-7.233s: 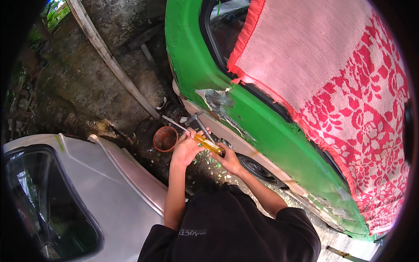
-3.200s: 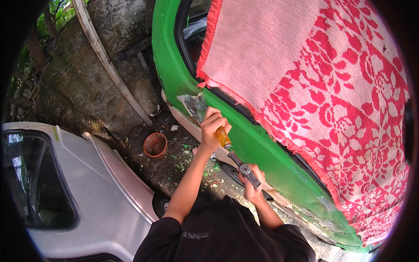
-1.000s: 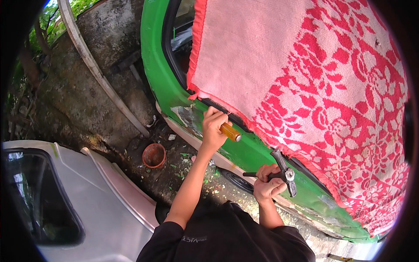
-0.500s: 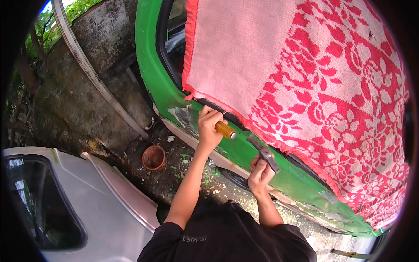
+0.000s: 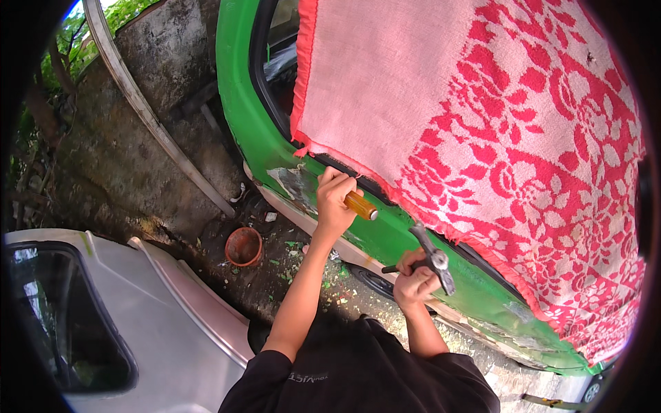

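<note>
My left hand (image 5: 334,201) is closed round a tool with a translucent yellow handle (image 5: 362,206), held against the green car body (image 5: 365,241) just below the dark window trim; the tool's working end is hidden by my fingers. My right hand (image 5: 416,282) grips a metal hammer (image 5: 437,260), its head a short way to the lower right of the handle's metal-capped end. Flaked paint (image 5: 290,184) shows left of my left hand. A red-and-pink floral cloth (image 5: 523,165) hangs over the car's upper part and window.
A silver car body (image 5: 158,323) stands at lower left. An orange plastic pot (image 5: 242,245) and scattered debris lie between the vehicles. A long pale curved strip (image 5: 138,96) leans by a weathered concrete wall (image 5: 165,48), with foliage at upper left.
Since the oldest frame, my hands have separated and my left hand has risen to the green panel. In the last half second, the hammer has moved back toward the lower right.
</note>
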Motion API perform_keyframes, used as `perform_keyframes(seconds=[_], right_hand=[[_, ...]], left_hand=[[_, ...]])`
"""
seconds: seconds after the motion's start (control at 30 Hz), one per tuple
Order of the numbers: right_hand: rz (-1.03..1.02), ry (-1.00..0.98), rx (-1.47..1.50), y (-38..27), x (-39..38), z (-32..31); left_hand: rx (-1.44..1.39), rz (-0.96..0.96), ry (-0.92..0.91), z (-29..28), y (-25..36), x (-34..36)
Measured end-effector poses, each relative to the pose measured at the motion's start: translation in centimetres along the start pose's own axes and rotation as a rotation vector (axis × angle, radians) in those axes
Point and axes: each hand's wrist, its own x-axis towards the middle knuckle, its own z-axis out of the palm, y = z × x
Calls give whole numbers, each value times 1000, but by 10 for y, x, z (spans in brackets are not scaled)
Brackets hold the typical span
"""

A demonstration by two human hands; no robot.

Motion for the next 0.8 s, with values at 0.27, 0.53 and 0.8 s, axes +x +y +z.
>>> perform_keyframes(seconds=[0.27,0.53,0.8], right_hand=[[59,70,112,-27,15,3],[252,45,108,-16,6,-4],[289,-48,-110,-16,6,-8]], left_hand=[[-2,-10,11,-1,-2,-2],[-7,-41,-9,-1,-6,-2],[14,-33,-8,0,-4,-5]])
